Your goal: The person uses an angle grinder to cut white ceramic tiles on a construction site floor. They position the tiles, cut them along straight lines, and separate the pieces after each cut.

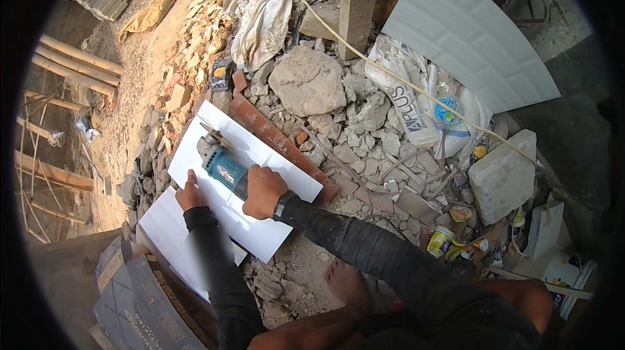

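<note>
My right hand [265, 192] is wrapped round the rear body of a teal angle grinder [226, 166]. The grinder's grey head and disc point away from me, over the far part of a white tile [273, 177]. My left hand [190, 195] grips the left edge of this tile, its fingers partly hidden. Under and beside it on the near left lies another white tile [166, 226]. A reddish-brown bar [280, 145] runs along the far right side of the upper tile. Whether the disc touches the tile I cannot tell.
Broken concrete, with a large chunk [308, 81], lies beyond the tiles. A pale cable [390, 71] crosses white sacks [407, 99] and a large white panel [469, 38] at the right. Stacked boxes [146, 298] stand near left; my bare foot [345, 282] is on rubble.
</note>
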